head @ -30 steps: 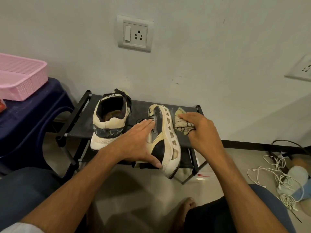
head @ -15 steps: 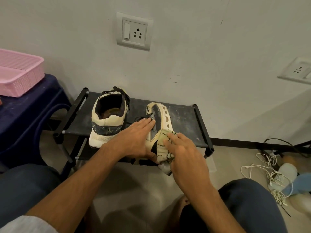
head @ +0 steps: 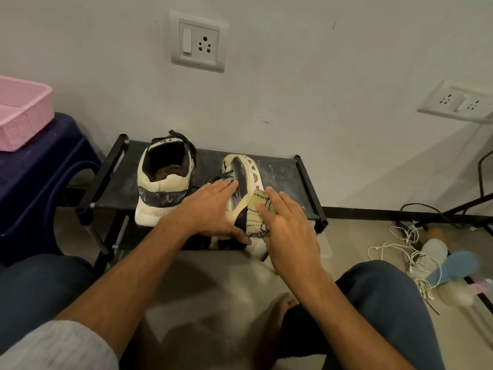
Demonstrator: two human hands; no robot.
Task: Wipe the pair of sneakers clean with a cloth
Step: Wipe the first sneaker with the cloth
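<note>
The left hand (head: 213, 206) lies flat on the tipped sneaker (head: 241, 172), steadying it. Just right of it, the right hand (head: 288, 231) presses the cloth (head: 257, 209) to the sole edge, fingers (head: 277, 201) straight. Mid-wipe, I'd say; next comes a firm stroke toward the toe. The other sneaker (head: 162, 182) sits left of both.

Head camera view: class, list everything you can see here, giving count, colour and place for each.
Upright sneaker: one, cream and black, left on the rack.
Tipped sneaker: one, cream and black, right of it.
Cloth: one, cream with dark lines, against the tipped sneaker's sole.
Rack: one, black, against the wall.
Basket: one, pink, on the stool.
Stool: one, dark blue, far left.
Sockets: two, white, on the wall.
Cables: tangle, white, floor at right.
Left hand: one, resting on the tipped sneaker.
Right hand: one, pressing the cloth.
</note>
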